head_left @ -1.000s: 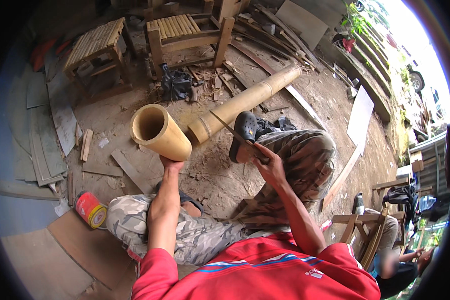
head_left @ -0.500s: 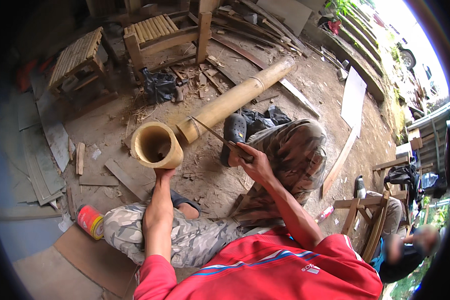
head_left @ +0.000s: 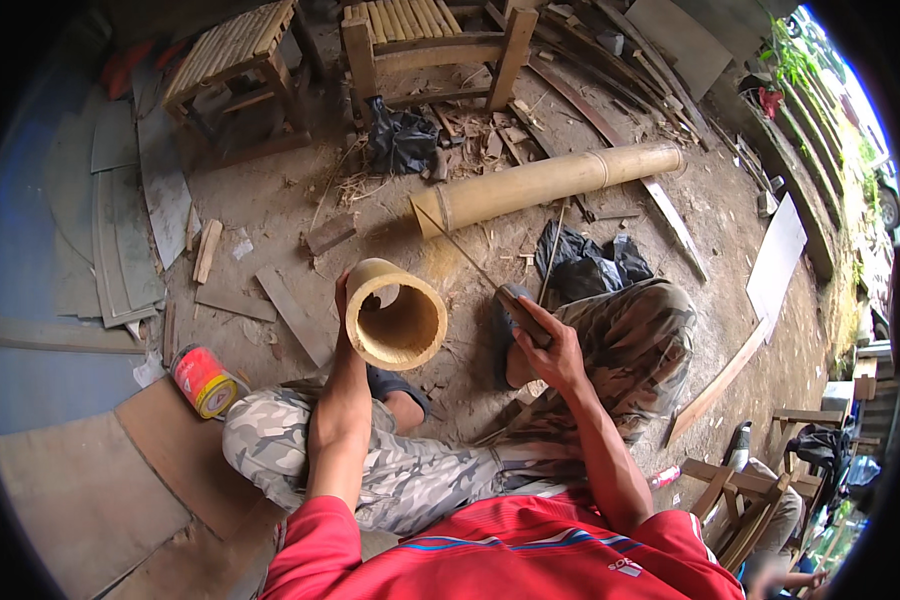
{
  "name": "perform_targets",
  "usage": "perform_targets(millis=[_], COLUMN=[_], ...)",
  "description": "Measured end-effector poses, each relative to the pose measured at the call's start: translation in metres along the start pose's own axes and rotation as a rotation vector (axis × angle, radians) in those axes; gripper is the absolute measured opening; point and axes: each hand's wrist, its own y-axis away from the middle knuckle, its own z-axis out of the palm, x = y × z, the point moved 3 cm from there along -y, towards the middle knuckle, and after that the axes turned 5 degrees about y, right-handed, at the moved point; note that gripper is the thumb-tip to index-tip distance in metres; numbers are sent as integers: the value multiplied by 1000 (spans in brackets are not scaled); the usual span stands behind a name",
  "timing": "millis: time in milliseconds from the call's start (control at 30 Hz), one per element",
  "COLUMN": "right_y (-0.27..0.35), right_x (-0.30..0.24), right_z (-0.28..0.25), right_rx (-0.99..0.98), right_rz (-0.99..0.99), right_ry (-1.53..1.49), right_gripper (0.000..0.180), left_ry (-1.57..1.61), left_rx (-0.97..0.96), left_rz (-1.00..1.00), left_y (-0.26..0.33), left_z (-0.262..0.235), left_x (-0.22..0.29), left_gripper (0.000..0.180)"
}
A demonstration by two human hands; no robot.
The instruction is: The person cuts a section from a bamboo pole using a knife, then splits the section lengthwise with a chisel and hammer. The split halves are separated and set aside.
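Bare dirt floor (head_left: 270, 210) of an open workshop yard, littered with wood offcuts, shavings and flat grey boards at the left. Person sits low, knees spread, in camouflage trousers and a red shirt.

Left hand (head_left: 344, 305): grip wrapped round the outer wall of a short, hollow, pale yellow bamboo cylinder (head_left: 397, 315), fingers curled on its left side. Cylinder is held up off the ground between the knees, open mouth tilted toward the camera, inside wall showing.

Right hand (head_left: 548, 350): grip pressed tight round the dark handle of a long thin-bladed knife (head_left: 475, 265). Blade slants up and left from the hand, passing just right of the cylinder's rim; whether it touches the rim cannot be told.

Around them:
- long pale bamboo pole (head_left: 545, 185) lying on the floor beyond the knife tip, well apart from the cylinder
- crumpled black plastic bag (head_left: 585, 262) just beyond the right knee; second black plastic bag (head_left: 400, 140) nearer the stools
- two slatted bamboo stools (head_left: 430, 35) at the top
- red and yellow tin can (head_left: 202, 380) on its side beside the left leg
- long wooden slat (head_left: 715, 385) lying to the right
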Motion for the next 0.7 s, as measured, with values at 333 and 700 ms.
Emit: perform_targets(millis=[333,700], right_y=[-4,-9], right_x=[2,3], right_z=[8,25], right_rx=[-146,-199], right_rz=[70,49], right_ry=[97,-11], right_gripper=[50,51], left_ry=[54,77], left_rx=[200,273], left_rz=[1,122], left_y=[0,9], left_z=[-58,-47], left_x=[-18,6], left_gripper=[40,63])
